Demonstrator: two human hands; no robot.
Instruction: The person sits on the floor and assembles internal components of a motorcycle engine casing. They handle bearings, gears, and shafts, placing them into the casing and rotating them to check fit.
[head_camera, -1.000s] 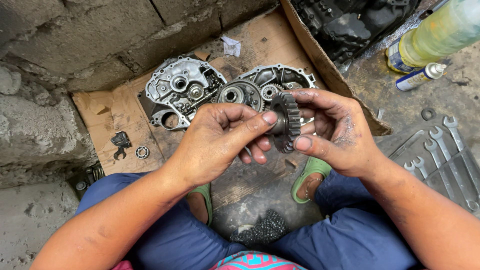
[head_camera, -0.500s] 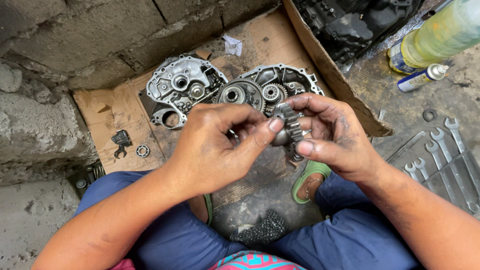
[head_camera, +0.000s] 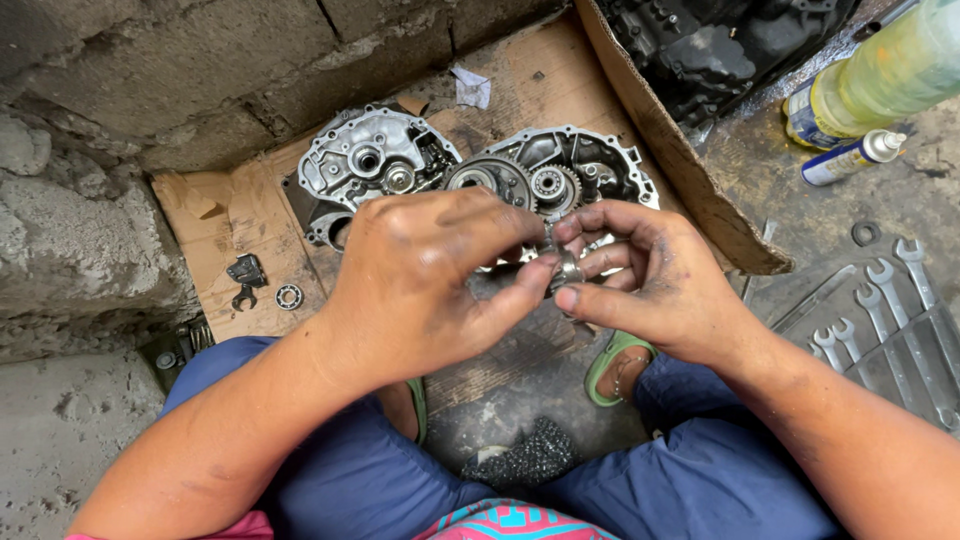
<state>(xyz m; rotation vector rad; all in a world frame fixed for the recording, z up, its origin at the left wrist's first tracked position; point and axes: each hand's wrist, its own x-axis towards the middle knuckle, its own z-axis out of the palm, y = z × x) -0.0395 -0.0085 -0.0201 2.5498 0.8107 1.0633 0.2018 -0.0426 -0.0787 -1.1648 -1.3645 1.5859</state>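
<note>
- So, the person sits on the ground with both hands meeting over a sheet of cardboard (head_camera: 250, 215), pinching a small metal gear part (head_camera: 565, 268) between them.
- The left hand (head_camera: 430, 275) is curled over it from the left, thumb and forefinger closed on its near end; most of the part hides behind those fingers, so the exact shape is hard to call.
- The right hand (head_camera: 650, 285) grips from the other side, thumb under and fingertips on top, the rest of the fingers loosely bent.
- The part sits in the air, just above the two open crankcase halves (head_camera: 375, 165) lying side by side on the cardboard, gears showing in the right one.
- Handling-wise it looks like solid steel: small but dense for its size, totally rigid, not fragile.
- Both hands are smeared with dark grease, so it is probably oily and slippery; a pinch on smooth faces could slide.
- Safest hold looks like the toothed or ridged edge, where fingertips get some bite.
- Nearby: a loose bearing (head_camera: 289, 296) on the cardboard, a row of wrenches (head_camera: 890, 320) at the right, a yellowish bottle (head_camera: 880, 75) and a small spray can (head_camera: 850, 160) at the top right.
</note>
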